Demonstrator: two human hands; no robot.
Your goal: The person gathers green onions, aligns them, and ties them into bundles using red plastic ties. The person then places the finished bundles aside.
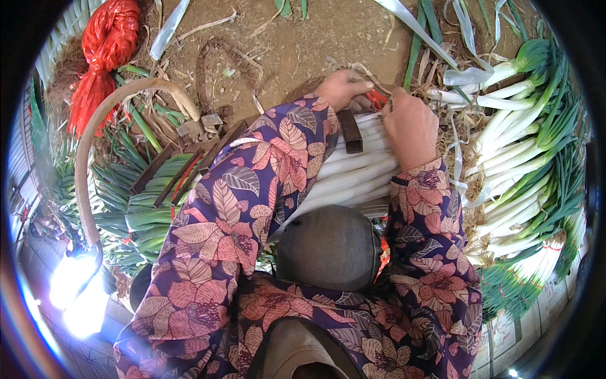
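A bundle of Welsh onions (pixel 352 177) lies before me, its white stalks under my raised knee (pixel 329 248). At the bundle's far end, my left hand (pixel 344 90) pinches a red plastic strip (pixel 377 99). My right hand (pixel 411 125) is closed around the strip's other side, its fingers curled near the root ends. A short dark metal bar (pixel 351 131) stands against the stalks between my hands. Green leaves of the bundle (pixel 154 203) spread out to the left beyond my sleeve, between more dark bars (pixel 179 177). My fingers hide part of the strip.
Loose Welsh onions (pixel 509 161) are piled at the right, with tied bundles (pixel 544 258) below. A hank of red plastic strips (pixel 111 38) hangs at the upper left. A curved wooden handle (pixel 85 156) arches at the left. Bare soil (pixel 293 42) carries dry leaf scraps.
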